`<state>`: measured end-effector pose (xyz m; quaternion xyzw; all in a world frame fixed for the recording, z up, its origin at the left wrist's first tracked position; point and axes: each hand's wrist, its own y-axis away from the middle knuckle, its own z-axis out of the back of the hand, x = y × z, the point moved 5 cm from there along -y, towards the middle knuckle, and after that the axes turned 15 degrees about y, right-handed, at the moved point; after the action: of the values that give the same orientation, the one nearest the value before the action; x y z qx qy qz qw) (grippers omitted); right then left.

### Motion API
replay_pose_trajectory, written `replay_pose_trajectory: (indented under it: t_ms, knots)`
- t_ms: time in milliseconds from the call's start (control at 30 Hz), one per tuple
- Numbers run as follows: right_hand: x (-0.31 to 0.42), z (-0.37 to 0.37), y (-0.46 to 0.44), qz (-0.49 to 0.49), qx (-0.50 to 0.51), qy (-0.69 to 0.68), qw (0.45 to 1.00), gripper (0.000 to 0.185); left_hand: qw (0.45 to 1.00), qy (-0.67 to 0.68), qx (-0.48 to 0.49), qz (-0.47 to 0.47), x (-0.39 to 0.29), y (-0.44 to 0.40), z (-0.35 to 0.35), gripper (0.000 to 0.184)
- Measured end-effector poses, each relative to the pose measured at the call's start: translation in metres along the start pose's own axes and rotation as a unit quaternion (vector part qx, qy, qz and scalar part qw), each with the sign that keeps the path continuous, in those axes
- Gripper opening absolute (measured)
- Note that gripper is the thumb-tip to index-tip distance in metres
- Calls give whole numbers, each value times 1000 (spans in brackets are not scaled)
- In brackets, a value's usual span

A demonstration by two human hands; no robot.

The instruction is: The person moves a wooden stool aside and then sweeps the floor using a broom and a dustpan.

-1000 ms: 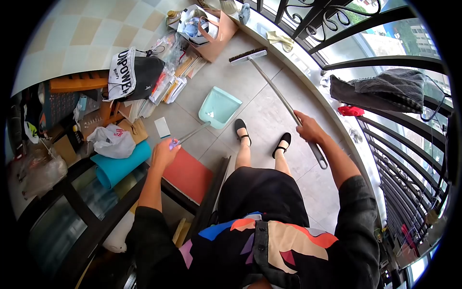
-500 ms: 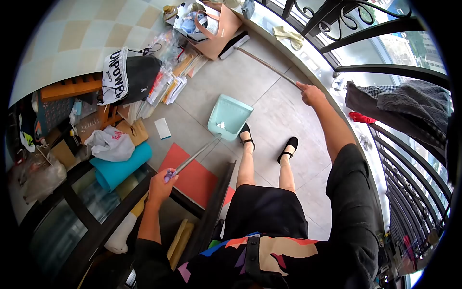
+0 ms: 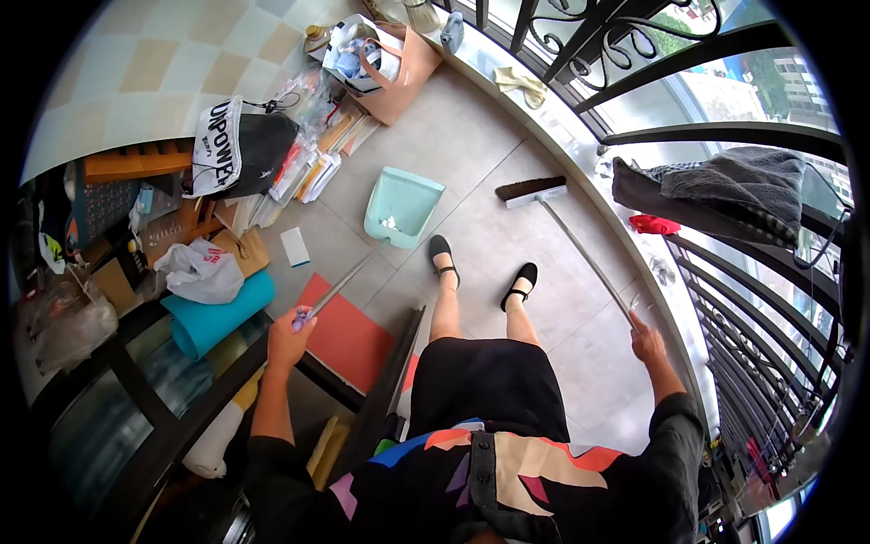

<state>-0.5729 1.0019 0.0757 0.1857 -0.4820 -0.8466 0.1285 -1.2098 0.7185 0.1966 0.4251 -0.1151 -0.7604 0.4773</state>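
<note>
My left hand (image 3: pixel 288 341) is closed around the handle of a long-handled dustpan (image 3: pixel 419 192). The light-green pan lies on the tiled floor ahead of my feet, its handle slanting back to me. Small white scraps (image 3: pixel 391 223) rest inside it near the handle end. On the right, my right hand (image 3: pixel 646 339) grips the end of a broom's pale stick. The broom (image 3: pixel 535 191), with dark bristles and a grey head, is at floor level right of the dustpan, apart from it.
Papers and books (image 3: pixel 306 172), a black drawstring bag (image 3: pixel 249 154) and a paper bag (image 3: pixel 403 77) line the left wall. A white card (image 3: pixel 294 247) and a red mat (image 3: pixel 349 335) lie on the floor. The window ledge and black railing curve along the right, with a grey towel (image 3: pixel 725 190) hanging.
The broom has swung from beside the paper bag to the right and closer to me. My right hand has drawn back and down with it. The dustpan appears slightly further left in view.
</note>
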Motion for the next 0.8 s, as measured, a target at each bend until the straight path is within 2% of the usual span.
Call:
replay_pose_trajectory:
  t_ms: [133,233,300,400,500,567,667,733,800]
  knots:
    - [-4,-18,5,76,-76,-65,992,48,1000,6,-24,4,13,13,1,24]
    - [44,10,-40,105,-65,-53,991,43,997,29,-55,38,22,32,-8,25]
    - [70,19,-95,159,-145,-87,973,38,992,83,-78,45,34,46,-19,26]
    - [104,75,-106,71,-80,-16,994,37,979,156,-97,86,37,75,-37,24]
    - [65,43,-125,53,-71,-10,996,39,961,219,-124,112,43,100,-62,24]
    - [11,2,-119,43,-72,-8,996,38,955,236,-130,122,46,112,-82,24]
    - [-65,-51,-81,13,-53,-18,998,38,944,266,-143,136,56,128,-104,23]
    - [-106,-92,-55,-1,-62,-26,998,39,934,279,-127,186,42,142,-119,20]
    - [-134,-126,-24,-14,-60,-44,997,39,932,293,-116,179,53,152,-133,18]
